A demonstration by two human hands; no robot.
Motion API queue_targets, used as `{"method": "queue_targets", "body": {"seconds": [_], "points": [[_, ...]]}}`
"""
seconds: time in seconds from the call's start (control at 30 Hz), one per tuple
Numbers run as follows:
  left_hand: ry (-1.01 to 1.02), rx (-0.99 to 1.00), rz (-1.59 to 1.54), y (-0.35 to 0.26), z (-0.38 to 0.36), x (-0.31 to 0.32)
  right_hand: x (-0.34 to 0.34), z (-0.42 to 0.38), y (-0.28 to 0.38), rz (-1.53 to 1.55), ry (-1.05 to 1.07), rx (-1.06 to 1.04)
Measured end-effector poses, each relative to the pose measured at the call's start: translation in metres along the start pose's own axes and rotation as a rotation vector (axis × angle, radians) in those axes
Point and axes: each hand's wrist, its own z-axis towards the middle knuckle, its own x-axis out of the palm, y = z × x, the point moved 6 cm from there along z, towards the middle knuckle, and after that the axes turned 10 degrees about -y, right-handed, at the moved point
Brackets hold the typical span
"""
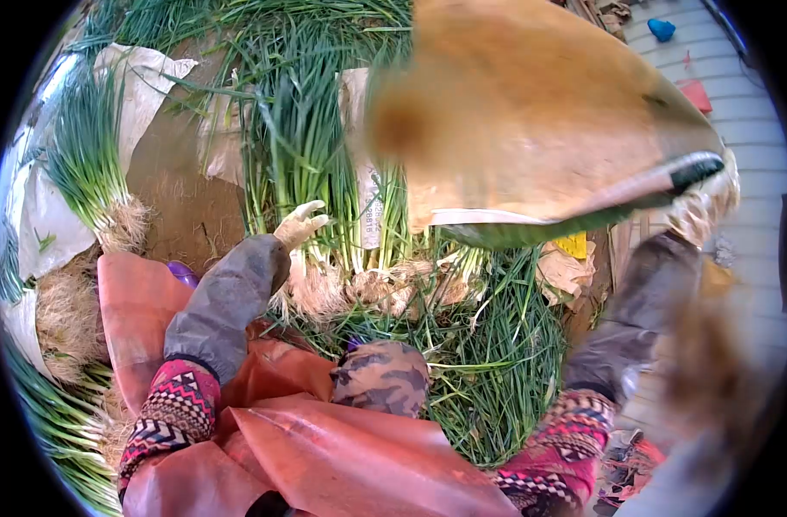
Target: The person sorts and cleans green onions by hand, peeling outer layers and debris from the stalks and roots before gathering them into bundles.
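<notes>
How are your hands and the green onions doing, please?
Left hand at the green onions, grip unclear. Right hand holding the brown sheet by its corner. Onions lying side by side, roots toward me. Sheet blocking part of the view.

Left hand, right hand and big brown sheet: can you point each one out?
Left hand (300,224): head view, middle of the hand.
Right hand (704,209): head view, middle of the hand.
Brown sheet (574,121): head view, on its broad tan face.
</notes>
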Motion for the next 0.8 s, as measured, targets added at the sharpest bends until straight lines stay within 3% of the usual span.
{"method": "queue_targets", "body": {"seconds": [0.03,0.1,0.17,0.27,0.33,0.4,0.47,0.53,0.57,0.6,0.67,0.73,0.8], "points": [[-0.093,-0.066,0.136,-0.024,-0.018,-0.008,-0.012,0.047,-0.016,-0.211,-0.025,-0.137],[-0.307,-0.020,-0.120,-0.007,-0.026,-0.026,-0.059,0.086,-0.024,-0.743,0.060,-0.481],[-0.527,-0.043,-0.118,0.005,-0.033,-0.050,-0.096,0.098,-0.047,-0.991,0.087,-0.617],[-0.727,0.038,-0.089,0.070,-0.027,-0.103,-0.135,0.091,-0.109,-1.150,0.193,-0.515],[-0.783,-0.009,-0.057,0.113,-0.025,-0.135,-0.144,0.072,-0.154,-1.211,0.297,-0.436],[-0.802,-0.191,0.100,0.143,-0.030,-0.162,-0.144,0.041,-0.192,-1.232,0.416,-0.385],[-0.773,-0.281,0.241,0.156,-0.027,-0.169,-0.133,-0.005,-0.219,-1.180,0.544,-0.373],[-0.696,-0.322,-0.058,0.143,-0.024,-0.151,-0.110,-0.071,-0.231,-1.031,0.685,-0.382],[-0.750,-0.368,0.068,0.125,-0.028,-0.143,-0.096,-0.113,-0.234,-0.930,0.771,-0.374],[-0.789,-0.277,0.062,0.165,-0.008,-0.153,-0.079,-0.164,-0.233,-0.808,0.869,-0.340],[-0.771,-0.374,-0.220,0.112,-0.008,-0.119,-0.045,-0.277,-0.230,-0.557,1.067,-0.196],[-0.624,-0.346,-0.449,0.128,0.012,-0.113,-0.007,-0.398,-0.210,-0.270,1.247,0.004],[-0.507,-0.462,-0.422,0.100,0.013,-0.083,0.026,-0.509,-0.183,-0.044,1.377,0.203]]}}
